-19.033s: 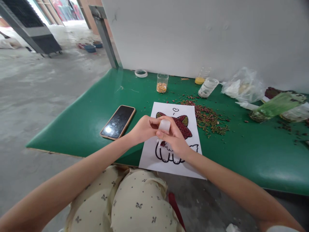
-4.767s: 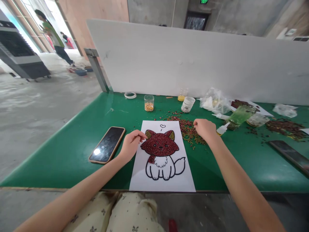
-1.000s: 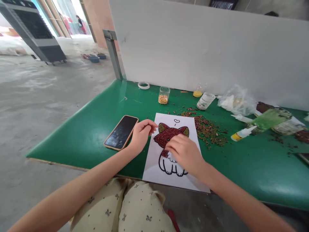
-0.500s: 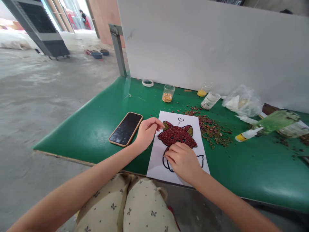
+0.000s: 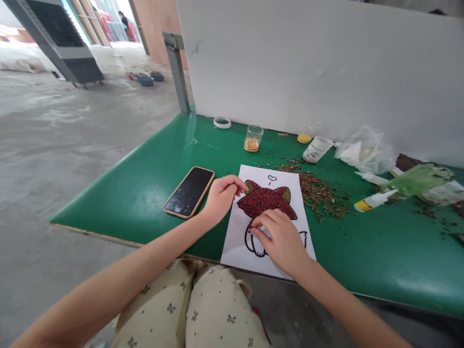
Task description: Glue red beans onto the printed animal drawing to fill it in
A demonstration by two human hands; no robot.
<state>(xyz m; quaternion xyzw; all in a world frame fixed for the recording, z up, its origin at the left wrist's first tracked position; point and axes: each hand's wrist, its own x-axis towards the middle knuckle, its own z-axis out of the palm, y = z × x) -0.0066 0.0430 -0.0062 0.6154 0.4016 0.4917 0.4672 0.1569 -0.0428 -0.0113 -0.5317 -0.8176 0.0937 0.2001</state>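
A white sheet (image 5: 232, 244) with a black-outlined fox drawing lies at the front edge of the green table. Dark red grains cover the fox's head (image 5: 266, 199), and green grains fill its ears. My left hand (image 5: 227, 195) rests at the sheet's left edge beside the left ear, fingers curled together; whatever they hold, if anything, is hidden. Over the fox's chest is my right hand (image 5: 281, 237), its thumb and forefinger a little apart near a few red grains, with nothing visible between them. It covers part of the face and body.
A phone (image 5: 189, 192) lies left of the sheet. Loose red and green grains (image 5: 322, 195) spread to its right. Behind stand a cup of kernels (image 5: 253, 139) and a tipped clear cup (image 5: 317, 149). Glue bottle (image 5: 373, 200), plastic bag (image 5: 368, 152) and green bottle (image 5: 416, 182) lie right.
My right hand has shifted slightly right, and its thumb and forefinger have parted. More of the fox's chest outline shows. My left hand has stayed nearly still.
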